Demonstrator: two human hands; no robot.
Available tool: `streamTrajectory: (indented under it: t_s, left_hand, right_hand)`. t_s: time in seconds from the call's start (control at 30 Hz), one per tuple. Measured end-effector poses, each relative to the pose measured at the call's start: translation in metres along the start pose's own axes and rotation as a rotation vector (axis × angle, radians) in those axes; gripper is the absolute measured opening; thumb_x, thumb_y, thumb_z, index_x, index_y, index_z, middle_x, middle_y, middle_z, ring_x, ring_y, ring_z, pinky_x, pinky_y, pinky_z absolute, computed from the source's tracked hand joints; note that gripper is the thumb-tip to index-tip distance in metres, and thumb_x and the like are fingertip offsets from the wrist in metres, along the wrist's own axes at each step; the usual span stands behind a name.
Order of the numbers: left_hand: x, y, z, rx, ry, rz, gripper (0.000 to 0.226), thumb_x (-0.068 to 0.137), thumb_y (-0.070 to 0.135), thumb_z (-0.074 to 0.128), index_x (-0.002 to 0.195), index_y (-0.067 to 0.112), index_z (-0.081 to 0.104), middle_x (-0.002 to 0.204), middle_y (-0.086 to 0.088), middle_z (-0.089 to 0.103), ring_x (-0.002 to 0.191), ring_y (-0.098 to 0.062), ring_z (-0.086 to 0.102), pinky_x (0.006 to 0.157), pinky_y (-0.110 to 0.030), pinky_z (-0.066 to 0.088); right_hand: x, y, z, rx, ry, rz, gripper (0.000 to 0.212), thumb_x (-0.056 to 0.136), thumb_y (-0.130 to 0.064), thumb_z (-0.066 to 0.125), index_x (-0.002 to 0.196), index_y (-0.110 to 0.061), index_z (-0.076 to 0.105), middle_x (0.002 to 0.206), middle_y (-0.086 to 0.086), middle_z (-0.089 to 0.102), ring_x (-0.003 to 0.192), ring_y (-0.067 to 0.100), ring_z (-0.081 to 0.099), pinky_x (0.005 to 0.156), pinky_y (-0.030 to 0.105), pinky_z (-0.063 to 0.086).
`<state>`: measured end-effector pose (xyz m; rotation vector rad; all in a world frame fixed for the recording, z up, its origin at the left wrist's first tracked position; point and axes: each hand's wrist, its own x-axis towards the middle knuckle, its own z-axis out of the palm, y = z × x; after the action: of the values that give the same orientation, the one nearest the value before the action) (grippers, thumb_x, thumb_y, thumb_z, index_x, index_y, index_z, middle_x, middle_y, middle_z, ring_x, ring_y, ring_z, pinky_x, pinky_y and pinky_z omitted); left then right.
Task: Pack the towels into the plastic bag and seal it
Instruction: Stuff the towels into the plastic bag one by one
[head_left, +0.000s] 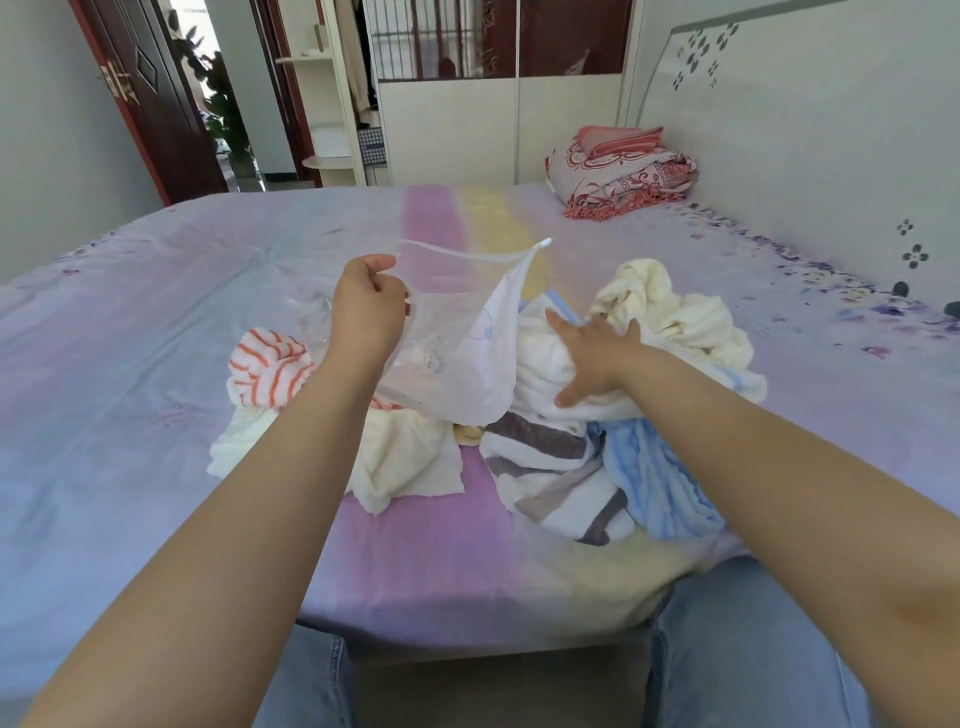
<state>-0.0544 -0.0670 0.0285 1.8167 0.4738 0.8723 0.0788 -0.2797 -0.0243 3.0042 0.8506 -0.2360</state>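
Sitting at the near edge of the bed (156, 322), with the towels in a loose heap at the middle of the frame. Left hand (370, 306), just left of center, curled and pinching the left end of the plastic bag (457, 338) at its zip strip, holding the bag up above the heap. Zip strip running left to right toward the small white slider (544, 242) at upper center. Probably open at the top, though hard to tell through the clear plastic. Right hand (592, 358), right of center, flat with fingers spread, pressing on the white towel (540, 358) and not gripping it. White towel lying just right of the bag and a bit lower, so nearest to the right hand. Looks like nothing packed yet. Next, likely up and left into the bag.
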Motion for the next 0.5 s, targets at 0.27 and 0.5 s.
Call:
streamTrajectory:
  t_s: [0.27,0.5]
  left_hand:
    - [0.004,-0.012,-0.016,0.254,-0.208,-0.03,0.06,0.096,0.038,0.053,0.141,0.004,0.033,0.112,-0.005,0.057,0.101,-0.019,0.057,0.081,-0.025,0.037]
    - [0.006,-0.017,-0.01,0.418,-0.359,0.041,0.083,0.086,-0.001,0.056,0.151,0.013,0.008,0.151,-0.003,0.025,0.11,-0.024,0.048,0.084,-0.028,0.041]
  right_hand:
    - [-0.031,-0.014,0.002,0.458,0.619,-0.115,0.022,0.08,-0.027,0.058,0.097,-0.014,0.062,0.087,0.004,0.064,0.084,0.015,0.059,0.077,0.033,0.046]
    - [-0.086,-0.022,-0.059,1.552,0.974,-0.149,0.038,0.079,-0.019,0.065,0.115,-0.02,0.055,0.11,0.0,0.067,0.101,0.006,0.064,0.088,0.024,0.052]
